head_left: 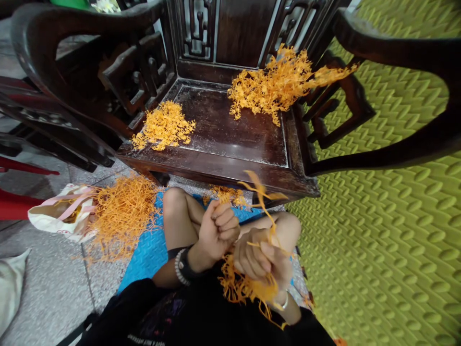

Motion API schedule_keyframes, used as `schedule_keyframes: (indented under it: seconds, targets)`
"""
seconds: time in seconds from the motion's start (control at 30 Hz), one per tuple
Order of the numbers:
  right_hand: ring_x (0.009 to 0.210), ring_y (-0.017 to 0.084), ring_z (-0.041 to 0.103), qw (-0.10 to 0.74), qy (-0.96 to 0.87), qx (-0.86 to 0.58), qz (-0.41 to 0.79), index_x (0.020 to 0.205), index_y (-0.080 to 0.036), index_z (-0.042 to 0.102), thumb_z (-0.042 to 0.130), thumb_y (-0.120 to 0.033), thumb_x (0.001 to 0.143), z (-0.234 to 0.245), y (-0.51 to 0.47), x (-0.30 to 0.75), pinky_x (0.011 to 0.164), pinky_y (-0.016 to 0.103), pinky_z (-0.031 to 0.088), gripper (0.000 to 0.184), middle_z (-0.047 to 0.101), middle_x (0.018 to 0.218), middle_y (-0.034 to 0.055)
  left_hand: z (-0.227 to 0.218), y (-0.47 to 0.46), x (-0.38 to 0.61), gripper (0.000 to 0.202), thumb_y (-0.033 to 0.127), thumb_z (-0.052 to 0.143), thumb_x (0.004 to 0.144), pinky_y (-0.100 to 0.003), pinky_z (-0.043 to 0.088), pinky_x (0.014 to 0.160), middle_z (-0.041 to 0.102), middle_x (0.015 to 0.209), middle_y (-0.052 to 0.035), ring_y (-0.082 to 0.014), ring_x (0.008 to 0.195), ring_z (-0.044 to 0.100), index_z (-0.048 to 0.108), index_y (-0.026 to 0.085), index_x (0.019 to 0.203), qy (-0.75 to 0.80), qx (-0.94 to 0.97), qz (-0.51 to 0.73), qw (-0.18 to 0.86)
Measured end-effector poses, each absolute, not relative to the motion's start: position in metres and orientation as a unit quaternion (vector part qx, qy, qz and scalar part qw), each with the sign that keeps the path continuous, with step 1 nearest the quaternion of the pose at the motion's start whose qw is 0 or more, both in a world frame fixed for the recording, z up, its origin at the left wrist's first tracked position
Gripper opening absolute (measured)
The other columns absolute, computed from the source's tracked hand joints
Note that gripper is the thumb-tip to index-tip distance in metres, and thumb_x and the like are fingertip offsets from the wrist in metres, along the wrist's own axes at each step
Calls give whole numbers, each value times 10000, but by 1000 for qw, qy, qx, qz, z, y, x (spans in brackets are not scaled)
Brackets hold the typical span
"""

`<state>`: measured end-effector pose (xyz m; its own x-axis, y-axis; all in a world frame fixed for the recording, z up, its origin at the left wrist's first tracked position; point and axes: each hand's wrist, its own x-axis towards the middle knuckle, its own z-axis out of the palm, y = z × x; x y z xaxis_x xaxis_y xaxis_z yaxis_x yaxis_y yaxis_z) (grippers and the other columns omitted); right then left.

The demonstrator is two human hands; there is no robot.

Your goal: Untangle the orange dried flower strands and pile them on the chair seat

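Orange strands [248, 286], thin, curly and tangled in a bunch, lie in the person's lap, near and centre, gripped by both hands. The left hand [218, 229] is curled in a fist around one end. The right hand [260, 257], touching it, pinches strands between thumb and fingers, and one long strand loops up toward the chair. Holding them close over the knees probably stops the tangle slipping off.

On the dark carved wooden chair [230, 158] just beyond, a small orange heap [163, 126] sits near-left on the seat and a larger orange heap [277, 84] far-right, well apart, likely kept as separate lots. A loose orange pile [120, 216] spreads over the grey floor at left, beside a white cloth bag with pink handles [61, 211]. A blue mat [144, 254] lies under the legs, and green ridged foam matting [378, 216] covers the right.
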<state>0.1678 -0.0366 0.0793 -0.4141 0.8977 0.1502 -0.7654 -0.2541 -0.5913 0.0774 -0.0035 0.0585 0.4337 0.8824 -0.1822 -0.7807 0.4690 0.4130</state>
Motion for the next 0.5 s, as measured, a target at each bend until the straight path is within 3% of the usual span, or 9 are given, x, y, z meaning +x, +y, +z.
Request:
schedule_keyframes:
  seconds: [0.07,0.13,0.2,0.27,0.37,0.43,0.5]
  targets:
    - [274,38,166,537,-350,-129,757,476,-204,300,498,-387,919,76,-37,170,341,199,170,519,234,334,-93,54,3,75,601,467,576,800,-165,68,298,50,422,93,-59,365,31,133,207,489,220,164,484,831]
    - [310,52,199,555,-386,-239,697,479,-210,325,549,-444,883,68,-39,184,352,213,189,518,262,362,-83,47,12,63,571,520,550,810,-182,147,322,153,402,73,-71,360,137,233,207,452,276,264,505,774]
    - [352,68,243,572,-405,-406,586,474,-211,353,608,-490,827,57,-45,213,376,226,224,517,282,391,-72,39,23,39,513,525,499,858,-204,239,382,317,417,38,-88,387,268,441,188,475,376,419,539,627]
    - [378,81,298,540,-414,-580,448,466,-202,414,628,-515,789,44,-62,254,390,229,249,498,331,410,-51,35,39,5,424,463,459,910,-225,316,469,508,525,2,-102,454,380,645,172,664,486,558,533,410]
    - [392,130,418,367,-398,-785,302,566,-184,583,628,-519,717,19,-108,322,406,248,340,370,470,438,-17,46,70,-52,354,341,403,946,-250,387,588,685,864,-60,-113,570,478,707,162,967,569,647,495,114]
    - [418,191,518,240,-384,-845,283,493,-203,544,529,-549,743,-1,-146,358,439,281,395,426,502,423,19,60,95,-85,354,286,399,943,-243,365,562,654,799,-43,-108,537,446,657,153,1146,600,646,472,-25]
    - [475,268,617,68,-346,-890,291,450,-218,578,512,-498,724,-26,-178,377,475,321,444,397,570,431,64,75,125,-111,377,260,379,948,-227,349,537,582,685,-10,-110,527,457,593,124,1227,608,648,452,-76]
